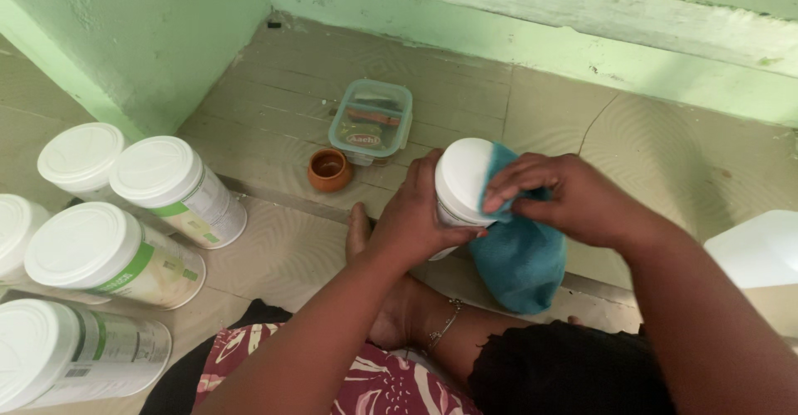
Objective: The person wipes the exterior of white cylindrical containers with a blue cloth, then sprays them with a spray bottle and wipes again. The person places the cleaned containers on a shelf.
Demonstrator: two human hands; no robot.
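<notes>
My left hand (416, 216) grips the side of a white canister with a white lid (462, 178), held up over my lap. My right hand (565, 195) presses a teal cloth (519, 257) against the canister's lid and side; the cloth hangs down below the hand. Most of the canister's body is hidden by my hands and the cloth. My foot with an anklet lies under the hands.
Several matching white canisters with green labels (174, 186) lie and stand on the tiled floor at the left. A small clear lidded box (371, 120) and a little clay pot (329, 169) sit ahead. A white container (761, 249) is at the right edge. Green walls surround.
</notes>
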